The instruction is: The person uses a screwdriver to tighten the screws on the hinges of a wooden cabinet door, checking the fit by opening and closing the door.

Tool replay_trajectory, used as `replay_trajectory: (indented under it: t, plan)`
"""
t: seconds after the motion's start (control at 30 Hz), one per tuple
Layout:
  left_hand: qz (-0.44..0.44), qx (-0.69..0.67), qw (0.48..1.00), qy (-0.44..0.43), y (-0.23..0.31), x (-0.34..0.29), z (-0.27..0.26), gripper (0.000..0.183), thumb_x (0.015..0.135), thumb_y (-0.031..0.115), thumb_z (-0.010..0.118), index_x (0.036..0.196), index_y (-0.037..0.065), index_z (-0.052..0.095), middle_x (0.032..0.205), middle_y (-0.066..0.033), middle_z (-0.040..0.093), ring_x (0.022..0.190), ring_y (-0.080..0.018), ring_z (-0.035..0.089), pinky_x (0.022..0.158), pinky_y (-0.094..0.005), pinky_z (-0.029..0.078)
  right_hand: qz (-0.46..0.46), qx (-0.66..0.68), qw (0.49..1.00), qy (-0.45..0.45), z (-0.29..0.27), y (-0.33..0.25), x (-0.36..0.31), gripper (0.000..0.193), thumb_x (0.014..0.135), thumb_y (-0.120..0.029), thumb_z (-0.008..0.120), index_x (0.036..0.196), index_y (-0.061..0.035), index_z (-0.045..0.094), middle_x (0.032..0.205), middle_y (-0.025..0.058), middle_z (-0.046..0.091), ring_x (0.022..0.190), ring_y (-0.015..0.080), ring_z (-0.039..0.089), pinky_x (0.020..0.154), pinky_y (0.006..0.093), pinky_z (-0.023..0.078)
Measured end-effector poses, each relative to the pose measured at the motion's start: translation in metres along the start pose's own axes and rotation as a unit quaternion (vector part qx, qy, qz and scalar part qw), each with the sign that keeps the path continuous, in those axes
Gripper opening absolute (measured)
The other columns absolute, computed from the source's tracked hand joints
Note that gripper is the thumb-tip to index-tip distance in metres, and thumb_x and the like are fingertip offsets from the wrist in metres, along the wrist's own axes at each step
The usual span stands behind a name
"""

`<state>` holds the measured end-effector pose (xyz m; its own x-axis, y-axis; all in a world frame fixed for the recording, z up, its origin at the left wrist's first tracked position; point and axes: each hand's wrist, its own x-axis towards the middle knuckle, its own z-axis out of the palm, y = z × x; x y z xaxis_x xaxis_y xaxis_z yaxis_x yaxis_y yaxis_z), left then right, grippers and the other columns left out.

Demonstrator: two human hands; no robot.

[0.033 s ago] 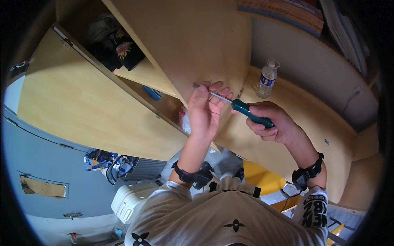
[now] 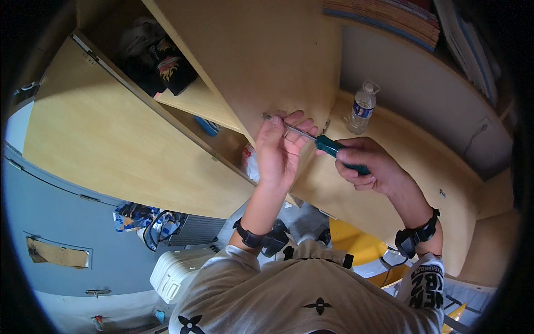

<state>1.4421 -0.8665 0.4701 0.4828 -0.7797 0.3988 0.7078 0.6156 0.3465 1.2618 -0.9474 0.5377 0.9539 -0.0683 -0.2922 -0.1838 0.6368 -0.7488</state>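
My right hand (image 2: 370, 167) is wrapped round the dark green handle of a screwdriver (image 2: 329, 146). Its thin metal shaft points up and left, toward the upright wooden panel (image 2: 267, 61). Near the tip, the thumb of my left hand (image 2: 280, 147) presses the shaft against the fingers, while the other fingers are loosely spread behind it. A small metal piece (image 2: 266, 116) shows at the end of the shaft, too small to name. Whether the tip touches the panel, I cannot tell.
On the wooden desk (image 2: 389, 222) to the right stand a clear plastic bottle (image 2: 362, 108) and a small metal item (image 2: 442, 193). An open cabinet door (image 2: 133, 150) extends left. Clothes (image 2: 167, 67) lie on a shelf. A white suitcase (image 2: 175, 275) and yellow chair (image 2: 356, 242) stand below.
The fingers of my right hand have shifted slightly on the screwdriver handle. My left hand stays at the shaft's tip.
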Motion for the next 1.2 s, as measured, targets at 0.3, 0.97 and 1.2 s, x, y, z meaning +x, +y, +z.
replay_trajectory:
  t: [0.3,0.97,1.2]
  plan:
    - [-0.062,0.071,0.995,0.027,-0.012,0.0,-0.001,0.022,0.092,0.017,0.043,0.105,-0.001,0.044,0.104,-0.0192,0.055,0.095,-0.0306,0.058,0.079,-0.045,0.052,-0.321,-0.873,0.223,0.292,-0.003,0.018,0.009,0.047,0.067,-0.005,0.061,0.113,-0.0086,0.054,0.07,0.0039,0.05,0.052,0.0151,0.05,0.042,0.0279,0.041]
    - [-0.303,0.249,0.907,-0.153,-0.068,0.046,0.008,0.023,0.083,0.011,0.059,0.098,-0.006,0.056,0.085,-0.0146,0.063,0.077,-0.0244,0.063,0.075,-0.0337,0.052,-0.171,-0.201,0.89,0.371,-0.053,0.002,-0.037,0.037,0.091,-0.033,0.047,0.079,0.0006,0.056,0.052,0.0088,0.053,0.032,0.0093,0.039,0.029,0.0215,0.026]
    - [-0.418,0.109,0.885,-0.174,-0.08,0.056,0.001,0.032,0.084,0.017,0.06,0.103,-0.007,0.052,0.088,-0.018,0.063,0.08,-0.0272,0.064,0.072,-0.0391,0.055,-0.452,-0.505,0.602,0.422,-0.058,0.016,-0.026,0.018,0.074,0.004,0.062,0.09,0.0024,0.053,0.084,0.0152,0.059,0.061,0.0181,0.056,0.053,0.0235,0.045]
